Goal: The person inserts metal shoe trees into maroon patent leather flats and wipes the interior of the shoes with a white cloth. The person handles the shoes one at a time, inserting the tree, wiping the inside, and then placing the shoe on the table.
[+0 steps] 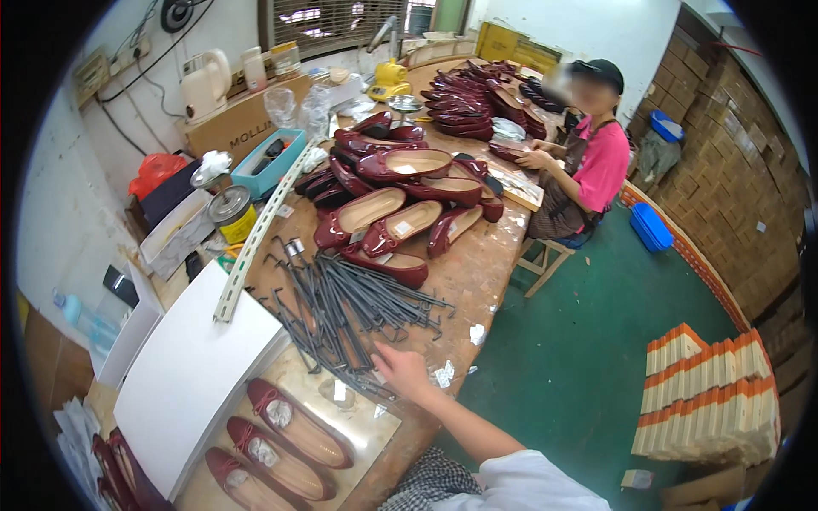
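My right hand (400,368) reaches in from the lower right, at the near right edge of a loose pile of dark grey rods with bent ends (341,298). Its fingers are apart at the rod ends, and nothing shows gripped in them. My left hand is out of view. Below the rods, several dark red flat shoes with bows (294,426) lie in a row, some with crumpled white stuffing in the toe. Beyond the rods rises a heap of glossy dark red shoes (400,200).
A white sheet stack (200,366) and a slotted metal strip (256,247) lie left. A seated person (596,162) handles a shoe across the table. Along the wall are a turquoise box (269,162) and a tin (232,213). Stacked boxes (707,396) stand on the floor at right.
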The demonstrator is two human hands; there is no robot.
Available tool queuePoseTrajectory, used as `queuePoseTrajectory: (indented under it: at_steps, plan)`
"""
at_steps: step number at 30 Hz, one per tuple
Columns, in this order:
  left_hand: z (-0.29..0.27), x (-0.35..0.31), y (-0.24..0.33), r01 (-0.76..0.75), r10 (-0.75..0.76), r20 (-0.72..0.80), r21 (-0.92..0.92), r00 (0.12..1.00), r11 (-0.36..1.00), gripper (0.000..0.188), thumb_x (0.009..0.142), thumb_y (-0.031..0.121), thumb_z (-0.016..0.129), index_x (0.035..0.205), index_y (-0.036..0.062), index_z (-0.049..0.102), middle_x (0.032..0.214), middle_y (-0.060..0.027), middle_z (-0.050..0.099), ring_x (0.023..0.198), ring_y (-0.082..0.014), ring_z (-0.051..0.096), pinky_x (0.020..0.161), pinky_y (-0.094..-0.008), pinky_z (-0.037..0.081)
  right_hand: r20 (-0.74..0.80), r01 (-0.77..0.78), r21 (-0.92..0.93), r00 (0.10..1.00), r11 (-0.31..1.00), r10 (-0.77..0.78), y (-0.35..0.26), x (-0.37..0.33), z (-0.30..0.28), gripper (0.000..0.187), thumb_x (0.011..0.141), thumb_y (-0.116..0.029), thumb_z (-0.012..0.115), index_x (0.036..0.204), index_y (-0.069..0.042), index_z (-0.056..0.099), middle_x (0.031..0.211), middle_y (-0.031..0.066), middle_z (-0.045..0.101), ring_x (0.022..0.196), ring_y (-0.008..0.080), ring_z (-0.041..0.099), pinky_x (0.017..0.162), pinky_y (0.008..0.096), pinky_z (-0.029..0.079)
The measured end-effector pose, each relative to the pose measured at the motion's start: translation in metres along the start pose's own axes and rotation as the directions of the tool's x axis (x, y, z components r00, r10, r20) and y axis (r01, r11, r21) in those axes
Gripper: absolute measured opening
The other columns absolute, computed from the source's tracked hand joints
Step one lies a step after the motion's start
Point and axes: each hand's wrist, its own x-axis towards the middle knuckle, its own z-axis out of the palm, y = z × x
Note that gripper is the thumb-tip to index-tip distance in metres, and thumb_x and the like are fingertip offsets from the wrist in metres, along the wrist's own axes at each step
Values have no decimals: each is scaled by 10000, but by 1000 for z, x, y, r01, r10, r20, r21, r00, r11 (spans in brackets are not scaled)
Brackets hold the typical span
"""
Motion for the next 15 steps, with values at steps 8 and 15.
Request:
queuePoseTrajectory:
  at_steps: [8, 15]
  plan:
    - [4, -8, 2, -27, 26, -19, -30, 999, 999, 640, 943, 483, 464, 1404, 41, 418, 1411, -144, 454, 1289, -307, 429, 1066, -440, 355, 74, -29, 81, 997, 996, 23, -1, 6, -6, 316, 882, -272, 617, 1128, -80, 666, 715, 183, 648, 644, 353, 640, 602, 440, 500]
    - [7, -8, -1, -35, 34, -13, -35, 999, 999, 635, 950, 475, 467, 1401, 32, 416, 1405, -134, 462, 1284, -304, 433, 1057, -439, 365, 54, -34, -43, 998, 999, 36, -3, 3, -3, 270, 877, -293, 608, 1087, -138, 675, 702, 167, 652, 674, 369, 637, 604, 465, 500]
